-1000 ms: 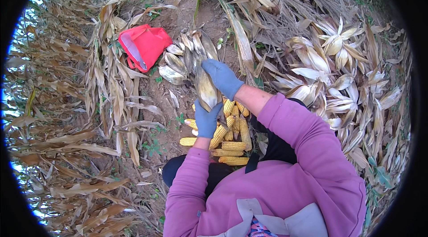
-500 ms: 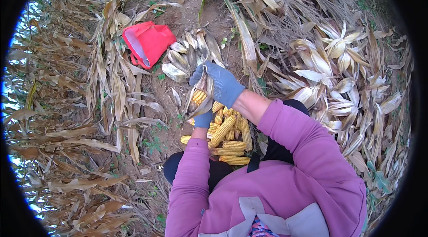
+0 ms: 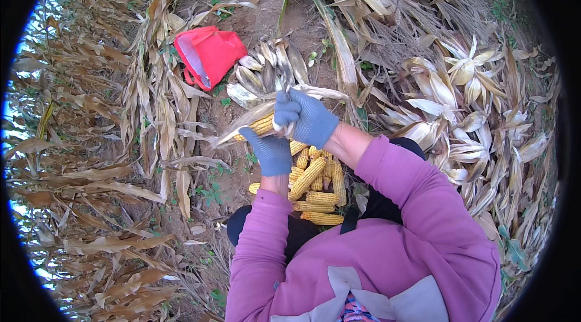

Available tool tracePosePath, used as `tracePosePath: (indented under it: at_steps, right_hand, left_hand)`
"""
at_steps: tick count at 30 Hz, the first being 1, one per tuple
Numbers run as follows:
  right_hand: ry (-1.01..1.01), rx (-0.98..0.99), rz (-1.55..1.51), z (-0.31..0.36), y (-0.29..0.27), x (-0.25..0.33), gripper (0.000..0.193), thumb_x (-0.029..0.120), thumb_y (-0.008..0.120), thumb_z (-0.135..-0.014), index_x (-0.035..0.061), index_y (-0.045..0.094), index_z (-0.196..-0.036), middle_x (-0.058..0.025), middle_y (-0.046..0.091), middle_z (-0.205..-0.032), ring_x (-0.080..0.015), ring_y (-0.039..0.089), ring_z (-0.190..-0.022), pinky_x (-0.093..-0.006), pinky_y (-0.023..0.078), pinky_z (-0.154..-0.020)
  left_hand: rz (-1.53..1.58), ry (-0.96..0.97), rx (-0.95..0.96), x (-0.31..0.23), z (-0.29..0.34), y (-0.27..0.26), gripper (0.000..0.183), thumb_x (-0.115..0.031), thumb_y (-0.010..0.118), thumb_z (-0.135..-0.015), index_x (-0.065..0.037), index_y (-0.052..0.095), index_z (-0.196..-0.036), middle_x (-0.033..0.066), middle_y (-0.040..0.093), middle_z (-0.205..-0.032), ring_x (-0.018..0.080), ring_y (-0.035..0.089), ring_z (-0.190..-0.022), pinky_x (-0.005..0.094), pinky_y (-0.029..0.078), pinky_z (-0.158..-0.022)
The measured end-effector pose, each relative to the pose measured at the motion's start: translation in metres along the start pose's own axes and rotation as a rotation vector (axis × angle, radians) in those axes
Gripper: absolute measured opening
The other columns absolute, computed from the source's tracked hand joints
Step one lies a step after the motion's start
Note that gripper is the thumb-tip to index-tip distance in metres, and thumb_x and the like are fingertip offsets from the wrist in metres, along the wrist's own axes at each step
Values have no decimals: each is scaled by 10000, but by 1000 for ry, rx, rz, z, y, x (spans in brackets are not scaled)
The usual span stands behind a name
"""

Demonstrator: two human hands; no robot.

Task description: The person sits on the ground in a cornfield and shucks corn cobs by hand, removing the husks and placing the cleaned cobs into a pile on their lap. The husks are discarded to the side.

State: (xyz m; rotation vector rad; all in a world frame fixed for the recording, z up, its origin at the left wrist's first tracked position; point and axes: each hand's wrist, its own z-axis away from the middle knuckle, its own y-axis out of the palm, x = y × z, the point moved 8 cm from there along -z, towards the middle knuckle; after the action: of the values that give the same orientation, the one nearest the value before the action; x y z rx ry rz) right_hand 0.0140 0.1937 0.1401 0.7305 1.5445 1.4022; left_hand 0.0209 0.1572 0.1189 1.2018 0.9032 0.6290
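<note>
The partly husked ear [image 3: 263, 124] had turned from lengthwise to crosswise, baring more kernels. It lay between the hands: the left hand [image 3: 270, 154] clasped its near side, thumb against the kernels, while the right hand [image 3: 307, 119] was curled tightly at its right end, pinching husk [image 3: 327, 91]. Bare cobs [image 3: 310, 178] lay below the grip, unhusked ears [image 3: 249, 78] just beyond.
</note>
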Motion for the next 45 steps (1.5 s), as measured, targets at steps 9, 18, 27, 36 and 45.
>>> tracePosePath:
  at_steps: [9, 18, 27, 36, 45]
  right_hand:
    - [387, 224, 534, 22, 0, -61, 390, 269, 360, -974, 133, 377, -609, 52, 276, -473, -87, 269, -371, -256, 254, -399]
    - [845, 177, 1589, 58, -41, -85, 363, 377, 542, -906, 47, 614, -773, 9, 538, -660, -90, 516, -593, -250, 426, -502]
    - [417, 349, 1940, 37, -42, -73, 246, 302, 592, -861, 87, 642, -970, -27, 658, -826, -140, 609, -755, -307, 482, -742]
    - [-485, -424, 2074, 18, 23, 59, 564, 515, 601, -827, 20, 554, -1094, -181, 622, -1000, -307, 613, -924, -383, 483, -819]
    - [-449, -196, 2257, 16, 17, 63, 478, 434, 465, -922, -8, 625, -1011, -225, 640, -922, -364, 611, -883, -389, 473, -805]
  left_hand:
    - [-328, 141, -464, -54, 11, -108, 787, -699, 411, -844, -55, 442, -1296, 133, 530, -1224, 276, 548, -1053, 392, 465, -913]
    - [-414, 496, -598, -153, 12, -77, 521, -418, 623, -859, -42, 518, -1203, 107, 562, -1161, 250, 559, -1006, 399, 456, -900]
    - [-853, 664, -370, -164, -9, -43, 458, -129, 653, -839, -33, 438, -1232, 79, 559, -1114, 172, 559, -951, 318, 469, -840]
    - [-1633, 184, -10, -78, -28, -12, 594, -151, 778, -688, -19, 467, -1176, 105, 600, -996, 159, 574, -887, 308, 473, -788]
    - [-1795, -80, 249, -38, -18, -5, 643, -201, 782, -677, -19, 462, -1204, 146, 608, -1055, 226, 600, -960, 338, 460, -852]
